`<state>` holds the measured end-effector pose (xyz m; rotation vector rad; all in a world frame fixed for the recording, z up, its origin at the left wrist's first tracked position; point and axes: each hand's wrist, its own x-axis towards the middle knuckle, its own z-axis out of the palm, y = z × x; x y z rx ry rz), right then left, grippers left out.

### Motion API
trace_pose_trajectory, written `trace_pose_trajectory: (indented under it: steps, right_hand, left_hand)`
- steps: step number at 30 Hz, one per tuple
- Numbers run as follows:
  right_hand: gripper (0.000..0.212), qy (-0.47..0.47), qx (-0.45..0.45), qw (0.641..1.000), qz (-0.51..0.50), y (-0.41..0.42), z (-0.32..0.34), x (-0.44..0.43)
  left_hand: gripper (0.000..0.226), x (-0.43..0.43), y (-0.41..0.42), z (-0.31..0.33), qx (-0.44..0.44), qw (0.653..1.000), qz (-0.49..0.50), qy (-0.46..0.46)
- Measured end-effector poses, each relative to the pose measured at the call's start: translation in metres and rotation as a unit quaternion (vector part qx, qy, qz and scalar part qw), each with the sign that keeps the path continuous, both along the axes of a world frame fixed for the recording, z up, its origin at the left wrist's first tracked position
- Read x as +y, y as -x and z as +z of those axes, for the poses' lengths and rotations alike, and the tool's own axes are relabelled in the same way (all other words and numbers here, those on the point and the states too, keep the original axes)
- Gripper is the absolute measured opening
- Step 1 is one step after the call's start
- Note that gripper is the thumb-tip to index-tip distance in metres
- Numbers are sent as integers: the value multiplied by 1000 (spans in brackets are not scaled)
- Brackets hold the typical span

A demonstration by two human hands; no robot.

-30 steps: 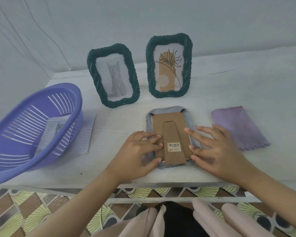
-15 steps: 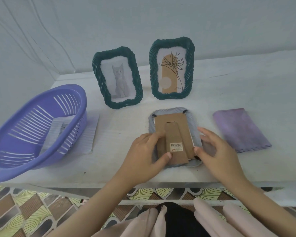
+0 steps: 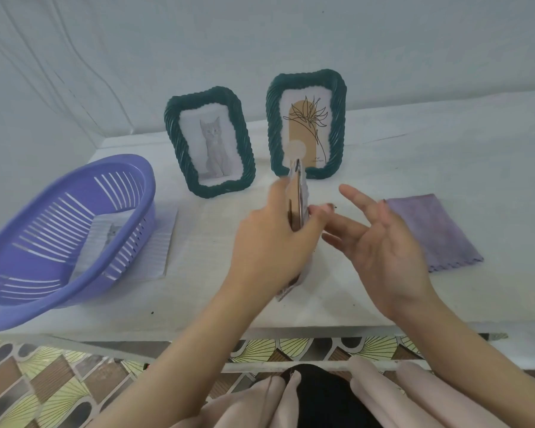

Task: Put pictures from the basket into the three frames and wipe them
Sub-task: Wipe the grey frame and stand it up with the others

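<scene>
This looks like a room in a home, set up as a small craft or tidying corner. A plain white table (image 3: 445, 143) stands against a pale painted wall (image 3: 322, 32), with a sheer white curtain (image 3: 44, 63) hanging at 10 o'clock. Below the table's near edge, from 6 to 8 o'clock, the floor tiles (image 3: 28, 381) carry a decorative pattern of yellow fans and brown blocks, a domestic finish. The things on the table are household goods: a slotted purple plastic basket (image 3: 149, 183) at 9 o'clock, two ornamental green rope-edged photo frames (image 3: 171, 118) at 12 o'clock, and a folded purple cleaning cloth (image 3: 430, 230) at 3 o'clock.
</scene>
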<state>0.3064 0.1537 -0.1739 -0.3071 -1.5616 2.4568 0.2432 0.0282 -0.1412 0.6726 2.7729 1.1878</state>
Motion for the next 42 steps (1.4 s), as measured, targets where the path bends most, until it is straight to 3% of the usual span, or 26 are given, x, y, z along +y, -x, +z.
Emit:
trace_pose_trajectory:
  steps: [3, 8, 13, 16, 17, 19, 22, 26, 28, 30, 32, 34, 36, 39, 42]
  right_hand:
    - [43, -13, -24, 1000, -5, 2, -7, 2]
    - [27, -94, -88, 991, -25, 5, -28, 5]
    - [32, -181, -127, 975, -26, -2, -39, -1]
    - [43, -247, -136, 957, -75, -5, -41, 8]
    - [45, -269, -133, 950, -86, -6, -42, 12]
    - [46, -316, -128, 936, -85, -8, -44, 20]
    - [43, -337, -129, 929, -78, -10, -49, 28]
    - [37, -375, -117, 914, -103, -14, -50, 37]
    - [31, -475, -105, 861, -148, -17, -47, 48]
    - [32, -617, -99, 759, -181, -17, -47, 64]
    - [43, -712, -177, 663, -150, -17, -51, 81]
    - [49, -715, -286, 633, -79, -17, -51, 91]
    - [54, -726, -299, 617, -55, -17, -55, 94]
    - [47, -712, -254, 646, -108, -16, -55, 91]
    - [42, -634, -189, 733, -161, -15, -47, 83]
  left_hand:
    - [61, -13, 12, 7, -46, 998, 18, -44]
    - [48, -39, 32, 4, -101, 984, 58, -135]
    - [44, -41, 36, -28, -263, 922, 87, -271]
    - [42, -37, 27, -47, -324, 877, 84, -344]
    - [41, -36, 25, -54, -328, 876, 81, -343]
    - [41, -33, 22, -65, -283, 916, 57, -279]
    - [42, -27, 18, -75, -120, 987, 24, -102]
    - [39, -27, 21, -86, 10, 999, 26, 39]
    - [41, -32, 24, -90, 21, 999, -21, 46]
    - [53, -39, 28, -94, 10, 995, -95, 37]
    - [78, -46, 30, -97, -20, 987, -153, 37]
    - [97, -50, 34, -99, -26, 981, -184, 62]
    - [103, -52, 35, -99, -27, 977, -195, 79]
    - [104, -53, 35, -99, -13, 977, -191, 98]
    - [107, -54, 32, -100, -2, 977, -184, 103]
